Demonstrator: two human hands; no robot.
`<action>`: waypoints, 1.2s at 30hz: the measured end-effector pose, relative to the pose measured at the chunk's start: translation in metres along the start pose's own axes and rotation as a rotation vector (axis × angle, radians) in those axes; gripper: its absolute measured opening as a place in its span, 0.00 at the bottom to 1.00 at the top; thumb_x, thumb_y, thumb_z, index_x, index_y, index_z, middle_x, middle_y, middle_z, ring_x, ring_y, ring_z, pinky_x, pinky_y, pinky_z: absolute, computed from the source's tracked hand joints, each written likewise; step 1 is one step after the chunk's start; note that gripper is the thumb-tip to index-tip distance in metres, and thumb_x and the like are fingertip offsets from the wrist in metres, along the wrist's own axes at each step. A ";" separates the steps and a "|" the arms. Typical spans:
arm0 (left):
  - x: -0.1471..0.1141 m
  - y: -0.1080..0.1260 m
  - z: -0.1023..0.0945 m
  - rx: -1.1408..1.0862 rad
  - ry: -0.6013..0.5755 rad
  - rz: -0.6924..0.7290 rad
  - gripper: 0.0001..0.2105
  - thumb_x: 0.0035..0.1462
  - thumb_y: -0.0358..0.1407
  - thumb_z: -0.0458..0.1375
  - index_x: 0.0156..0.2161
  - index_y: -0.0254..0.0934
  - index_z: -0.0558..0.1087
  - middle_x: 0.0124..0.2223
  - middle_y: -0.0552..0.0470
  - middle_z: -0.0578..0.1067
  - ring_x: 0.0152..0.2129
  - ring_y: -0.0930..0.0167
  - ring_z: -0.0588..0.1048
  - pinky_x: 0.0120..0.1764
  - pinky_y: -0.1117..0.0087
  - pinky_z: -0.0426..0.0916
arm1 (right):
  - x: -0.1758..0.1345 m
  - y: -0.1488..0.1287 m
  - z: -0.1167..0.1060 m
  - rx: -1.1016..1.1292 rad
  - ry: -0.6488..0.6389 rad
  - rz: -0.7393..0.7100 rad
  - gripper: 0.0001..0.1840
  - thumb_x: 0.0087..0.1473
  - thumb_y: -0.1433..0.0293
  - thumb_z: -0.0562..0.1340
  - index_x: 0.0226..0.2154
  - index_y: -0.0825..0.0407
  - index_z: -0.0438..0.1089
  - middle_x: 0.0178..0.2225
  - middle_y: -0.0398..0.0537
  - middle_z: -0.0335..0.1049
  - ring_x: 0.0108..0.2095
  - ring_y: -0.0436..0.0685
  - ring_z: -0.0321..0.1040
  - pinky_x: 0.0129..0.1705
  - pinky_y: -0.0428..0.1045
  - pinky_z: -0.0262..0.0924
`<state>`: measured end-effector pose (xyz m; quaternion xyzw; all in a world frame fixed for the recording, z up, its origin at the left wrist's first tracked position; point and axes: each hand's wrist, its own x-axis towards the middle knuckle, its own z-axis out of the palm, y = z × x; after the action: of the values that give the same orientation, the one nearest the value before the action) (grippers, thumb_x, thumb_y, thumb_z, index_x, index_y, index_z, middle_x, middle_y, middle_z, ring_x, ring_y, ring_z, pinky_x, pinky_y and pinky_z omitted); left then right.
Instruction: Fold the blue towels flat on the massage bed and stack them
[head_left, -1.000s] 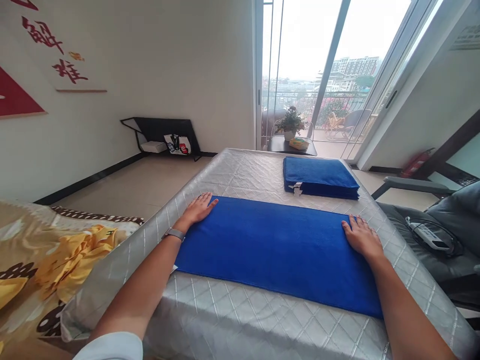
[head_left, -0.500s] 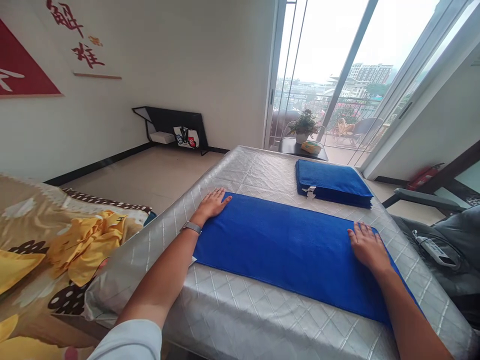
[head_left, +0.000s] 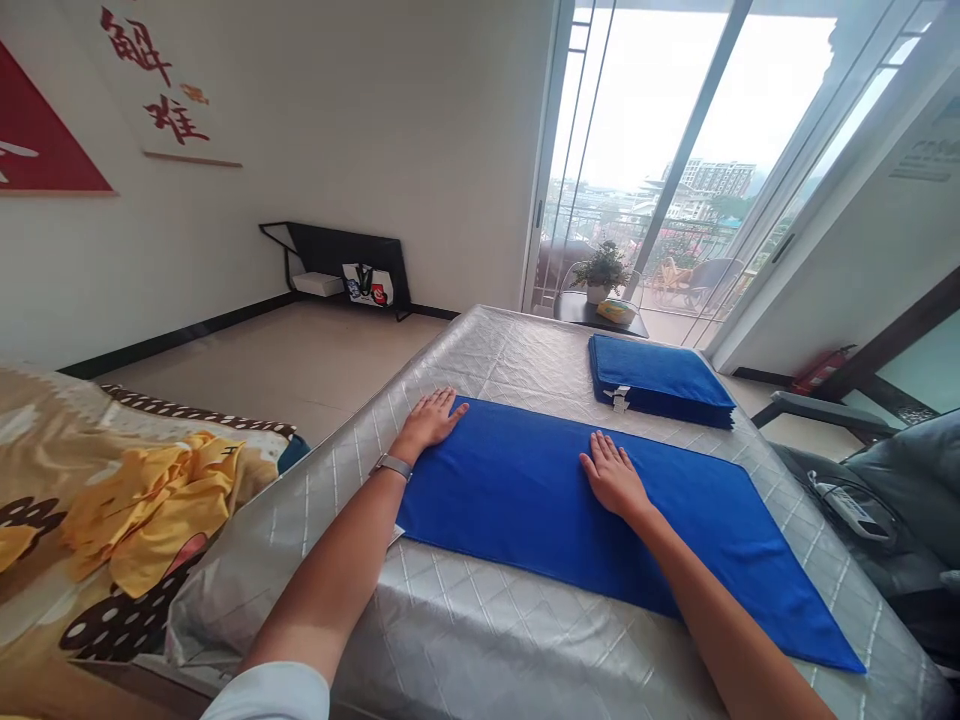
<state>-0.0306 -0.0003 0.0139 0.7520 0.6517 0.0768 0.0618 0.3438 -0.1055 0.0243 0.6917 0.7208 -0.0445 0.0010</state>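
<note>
A blue cloth (head_left: pixel 510 490), like a towel, lies spread flat across a silver quilted cover (head_left: pixel 450 600). My left hand (head_left: pixel 431 418) rests palm down on the cloth's far left corner, fingers stretched out; a watch circles that wrist. Near the middle of the cloth, toward its far edge, my right hand (head_left: pixel 613 475) lies flat with its fingers extended. Neither hand grips anything. Just beyond the cloth, on the right, sits a stack of folded blue cloths (head_left: pixel 660 375) with white tags showing at its left corner.
At left is a patterned bedspread (head_left: pixel 30 440) with a crumpled yellow garment (head_left: pixel 161 500). A dark armchair (head_left: pixel 915 500) holding a power strip (head_left: pixel 851 510) stands at right. Past the far end are a small table with a potted plant (head_left: pixel 602 272) and sliding glass doors.
My right hand has slid left, from the cloth's right end to its middle. My left hand stays at the left corner. The view has shifted slightly.
</note>
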 end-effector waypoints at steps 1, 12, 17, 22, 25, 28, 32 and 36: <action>0.000 0.000 0.000 0.002 0.002 0.002 0.37 0.69 0.56 0.31 0.72 0.32 0.49 0.74 0.45 0.48 0.71 0.65 0.46 0.69 0.57 0.40 | -0.002 0.014 0.001 -0.010 0.002 0.022 0.38 0.68 0.56 0.37 0.72 0.61 0.41 0.74 0.53 0.36 0.73 0.57 0.32 0.72 0.56 0.29; 0.003 -0.003 0.005 0.011 0.025 0.011 0.37 0.69 0.57 0.31 0.72 0.32 0.50 0.73 0.45 0.49 0.70 0.64 0.48 0.69 0.56 0.42 | -0.050 0.234 0.006 0.035 0.117 0.423 0.43 0.65 0.55 0.36 0.70 0.70 0.46 0.72 0.64 0.41 0.71 0.67 0.39 0.70 0.64 0.40; 0.004 -0.003 0.005 0.006 0.016 0.004 0.38 0.68 0.57 0.30 0.72 0.32 0.49 0.74 0.46 0.47 0.70 0.64 0.47 0.69 0.56 0.41 | -0.053 0.239 -0.005 0.029 0.092 0.472 0.42 0.65 0.56 0.37 0.69 0.70 0.49 0.71 0.64 0.44 0.71 0.70 0.42 0.69 0.67 0.40; 0.003 -0.001 0.003 -0.008 0.015 0.002 0.38 0.68 0.58 0.30 0.72 0.33 0.49 0.74 0.45 0.49 0.70 0.63 0.47 0.69 0.56 0.40 | -0.053 0.186 -0.026 -0.048 0.218 0.461 0.39 0.66 0.60 0.37 0.66 0.72 0.54 0.69 0.68 0.50 0.70 0.71 0.45 0.69 0.66 0.41; 0.003 -0.001 0.004 -0.002 0.022 0.001 0.38 0.68 0.58 0.31 0.72 0.33 0.49 0.74 0.46 0.49 0.70 0.63 0.47 0.69 0.56 0.41 | -0.057 0.115 -0.028 -0.095 0.246 0.236 0.37 0.67 0.62 0.38 0.68 0.69 0.53 0.70 0.65 0.49 0.71 0.65 0.43 0.70 0.62 0.40; 0.003 -0.001 0.004 0.008 0.031 0.005 0.37 0.68 0.57 0.31 0.72 0.33 0.50 0.73 0.46 0.50 0.70 0.63 0.47 0.69 0.55 0.41 | -0.062 0.034 -0.019 -0.055 0.184 0.047 0.38 0.68 0.59 0.37 0.70 0.66 0.49 0.71 0.60 0.46 0.71 0.60 0.41 0.71 0.58 0.37; 0.001 0.000 0.002 0.006 0.021 0.000 0.37 0.69 0.56 0.32 0.72 0.33 0.50 0.73 0.45 0.50 0.70 0.64 0.47 0.69 0.56 0.41 | -0.069 -0.032 -0.002 0.000 0.087 -0.056 0.39 0.68 0.54 0.37 0.71 0.62 0.46 0.72 0.56 0.41 0.72 0.58 0.36 0.71 0.57 0.33; 0.001 0.000 0.001 -0.002 0.023 0.002 0.36 0.69 0.56 0.32 0.72 0.33 0.50 0.73 0.45 0.50 0.70 0.65 0.47 0.69 0.56 0.40 | -0.075 -0.032 0.008 -0.017 0.050 -0.003 0.40 0.68 0.54 0.37 0.71 0.63 0.44 0.73 0.56 0.38 0.73 0.58 0.32 0.72 0.58 0.30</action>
<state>-0.0299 0.0004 0.0128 0.7518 0.6514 0.0860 0.0550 0.3149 -0.1819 0.0229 0.6914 0.7221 -0.0210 -0.0113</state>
